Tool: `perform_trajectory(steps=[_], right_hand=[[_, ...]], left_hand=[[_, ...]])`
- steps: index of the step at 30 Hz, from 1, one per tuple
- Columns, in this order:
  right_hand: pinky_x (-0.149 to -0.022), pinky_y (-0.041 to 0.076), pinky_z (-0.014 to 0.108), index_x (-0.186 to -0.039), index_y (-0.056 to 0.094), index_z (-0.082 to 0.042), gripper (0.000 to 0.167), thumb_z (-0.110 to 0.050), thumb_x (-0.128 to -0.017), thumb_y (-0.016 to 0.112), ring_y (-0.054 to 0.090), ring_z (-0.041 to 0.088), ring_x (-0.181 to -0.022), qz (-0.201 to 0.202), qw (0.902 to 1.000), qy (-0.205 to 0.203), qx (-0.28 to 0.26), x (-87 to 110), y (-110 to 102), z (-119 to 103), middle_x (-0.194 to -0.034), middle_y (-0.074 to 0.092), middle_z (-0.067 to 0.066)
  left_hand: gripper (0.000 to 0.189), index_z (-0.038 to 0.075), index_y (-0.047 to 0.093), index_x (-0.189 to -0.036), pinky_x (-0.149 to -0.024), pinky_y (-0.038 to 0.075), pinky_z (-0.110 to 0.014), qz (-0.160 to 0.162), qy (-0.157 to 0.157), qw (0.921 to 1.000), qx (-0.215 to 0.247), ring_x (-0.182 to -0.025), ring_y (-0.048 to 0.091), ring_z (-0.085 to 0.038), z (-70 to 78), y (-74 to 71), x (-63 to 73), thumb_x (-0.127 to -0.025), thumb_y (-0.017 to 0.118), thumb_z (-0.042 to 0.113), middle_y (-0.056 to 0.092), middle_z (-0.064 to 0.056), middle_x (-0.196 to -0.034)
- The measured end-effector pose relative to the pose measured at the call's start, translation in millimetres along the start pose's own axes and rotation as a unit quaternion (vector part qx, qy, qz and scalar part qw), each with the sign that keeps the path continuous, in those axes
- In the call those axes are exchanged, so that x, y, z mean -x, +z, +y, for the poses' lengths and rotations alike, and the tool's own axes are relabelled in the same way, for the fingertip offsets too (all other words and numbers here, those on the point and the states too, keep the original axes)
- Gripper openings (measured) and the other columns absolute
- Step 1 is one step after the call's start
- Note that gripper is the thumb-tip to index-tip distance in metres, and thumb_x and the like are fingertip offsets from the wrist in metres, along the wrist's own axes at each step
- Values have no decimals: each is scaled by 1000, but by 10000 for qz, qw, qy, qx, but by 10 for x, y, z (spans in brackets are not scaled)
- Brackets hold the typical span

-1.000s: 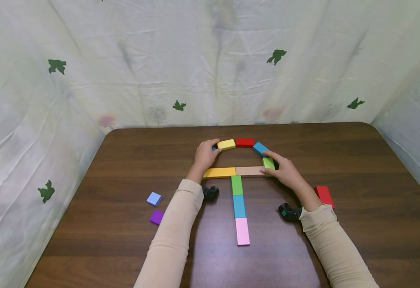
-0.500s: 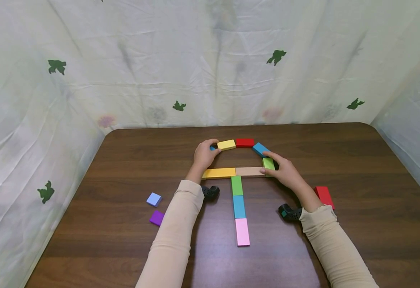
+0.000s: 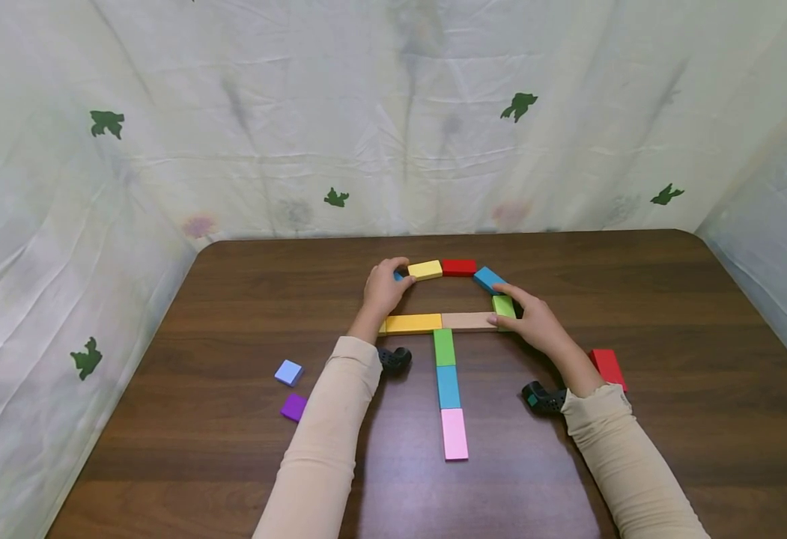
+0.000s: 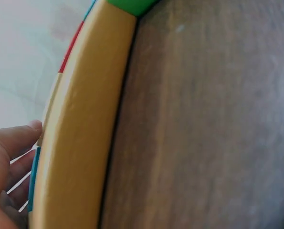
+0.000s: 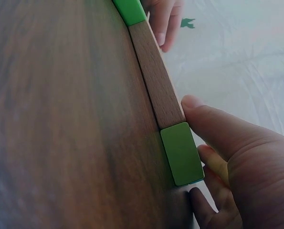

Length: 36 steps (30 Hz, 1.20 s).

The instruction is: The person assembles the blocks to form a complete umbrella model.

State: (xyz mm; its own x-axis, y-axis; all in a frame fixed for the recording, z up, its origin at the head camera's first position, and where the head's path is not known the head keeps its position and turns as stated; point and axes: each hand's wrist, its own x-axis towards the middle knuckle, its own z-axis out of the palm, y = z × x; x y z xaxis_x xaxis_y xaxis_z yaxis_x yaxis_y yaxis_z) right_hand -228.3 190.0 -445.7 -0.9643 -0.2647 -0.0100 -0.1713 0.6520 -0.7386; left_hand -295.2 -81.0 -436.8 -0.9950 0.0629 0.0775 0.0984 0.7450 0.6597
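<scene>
Flat coloured wooden blocks form an arch over a crossbar and stem. In the head view my left hand (image 3: 383, 288) holds a mostly covered blue block (image 3: 398, 277) at the arch's left, its fingertips beside the yellow block (image 3: 424, 270). My right hand (image 3: 535, 318) spans the light green block (image 3: 503, 305) at the arch's right, thumb near the plain wood block (image 3: 469, 320) and forefinger by another blue block (image 3: 490, 280). A red block (image 3: 459, 267) tops the arch. In the right wrist view the green block (image 5: 182, 153) lies against the wood block's end.
An orange-yellow block (image 3: 413, 323) continues the crossbar. Below it run green (image 3: 443, 346), blue (image 3: 448, 386) and pink (image 3: 454, 434) blocks. Light blue (image 3: 288, 373) and purple (image 3: 294, 407) blocks lie left; a red block (image 3: 608, 369) lies right, partly behind the right forearm.
</scene>
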Motion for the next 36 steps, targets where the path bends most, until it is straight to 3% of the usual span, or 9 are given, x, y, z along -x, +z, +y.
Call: perform_trajectory(steps=[6, 10, 17, 24, 29, 36], right_hand=[[-99, 24, 51, -137, 38, -14, 66, -39, -81, 64, 27, 32, -127, 20, 10000, -50, 2, -2, -8, -3, -139, 35, 11], [-99, 24, 51, -137, 38, -13, 67, -40, -81, 63, 27, 32, -127, 27, 10000, -61, -22, -2, -15, 1, -139, 36, 11], [-99, 23, 51, -137, 38, -13, 67, -40, -81, 63, 26, 31, -127, 16, 10000, -81, -54, 1, -20, 5, -138, 36, 11], [-100, 23, 51, -137, 38, -12, 66, -38, -81, 64, 26, 31, -128, 23, 9999, -108, -67, 2, -15, 10, -138, 36, 11], [-98, 24, 52, -137, 38, -13, 67, -40, -81, 64, 27, 33, -127, 2, 10000, -62, -24, 3, -10, 13, -139, 35, 12], [-98, 25, 52, -137, 38, -14, 68, -41, -81, 64, 27, 33, -126, -15, 10000, -34, -37, 7, -9, 6, -139, 34, 13]], left_hand=[[39, 6, 57, -120, -92, 36, -33, 49, 193, 9977, 650, -109, 45, -24, -42, -99, 3, -85, 63, 21, 54, -9, -117], [41, 5, 54, -122, -94, 35, -33, -134, 211, 9963, 817, -112, 45, -22, -87, -199, 24, -86, 62, 23, 52, -8, -119], [43, 6, 52, -125, -89, 40, -37, -590, 6, 9955, 742, -109, 47, -25, -201, -363, 55, -87, 61, 24, 50, -10, -122], [38, 10, 56, -122, -81, 42, -35, -1106, -80, 9918, 629, -97, 49, -22, -291, -426, 95, -86, 62, 21, 56, -8, -116], [37, 12, 58, -121, -75, 41, -33, -1136, -156, 9916, 597, -91, 49, -21, -319, -417, 112, -86, 62, 23, 57, -8, -111], [37, 12, 57, -121, -78, 41, -35, -1052, -124, 9930, 531, -93, 48, -22, -328, -374, 115, -86, 61, 25, 56, -7, -114]])
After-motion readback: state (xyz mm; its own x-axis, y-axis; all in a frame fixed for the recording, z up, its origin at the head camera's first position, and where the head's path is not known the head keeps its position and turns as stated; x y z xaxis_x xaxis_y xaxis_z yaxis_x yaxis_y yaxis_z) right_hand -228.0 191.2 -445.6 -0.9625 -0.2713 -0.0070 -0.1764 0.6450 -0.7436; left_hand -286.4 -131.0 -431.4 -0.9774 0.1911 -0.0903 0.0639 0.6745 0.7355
